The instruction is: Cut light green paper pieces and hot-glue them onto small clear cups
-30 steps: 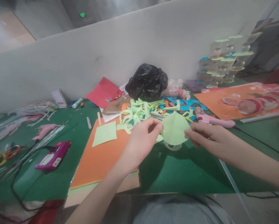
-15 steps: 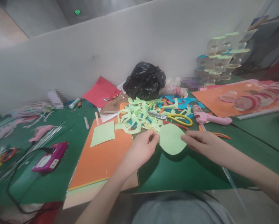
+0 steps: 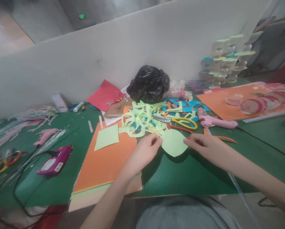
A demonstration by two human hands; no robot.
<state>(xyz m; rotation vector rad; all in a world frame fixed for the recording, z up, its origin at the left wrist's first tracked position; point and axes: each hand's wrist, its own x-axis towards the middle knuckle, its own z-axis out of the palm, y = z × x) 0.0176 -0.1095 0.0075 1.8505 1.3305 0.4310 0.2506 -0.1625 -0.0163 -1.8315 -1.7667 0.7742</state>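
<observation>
Between my two hands, above the green table, is a rounded light-green paper cutout [image 3: 174,143]. My left hand [image 3: 150,147] pinches its left edge, and my right hand [image 3: 198,142] pinches its right edge. Just beyond the cutout lie scissors [image 3: 184,123] with yellow and red handles, resting on a heap of light-green paper scraps [image 3: 142,117]. A pink glue gun [image 3: 216,122] lies past my right hand. Left of my left hand, a light-green paper square [image 3: 107,137] sits on a stack of orange paper [image 3: 104,168].
A black plastic bag [image 3: 149,83] stands against the wall. At left are a purple power strip [image 3: 55,160], another pink glue gun [image 3: 45,136] and other scissors [image 3: 7,163]. Stacked clear plastic pieces [image 3: 228,62] rise at the back right, near a red-striped bottle [image 3: 266,101].
The cutout stays pinched in both hands and is slightly more tilted or curved. The whole view has shifted a little, with the table's left side moving right.
</observation>
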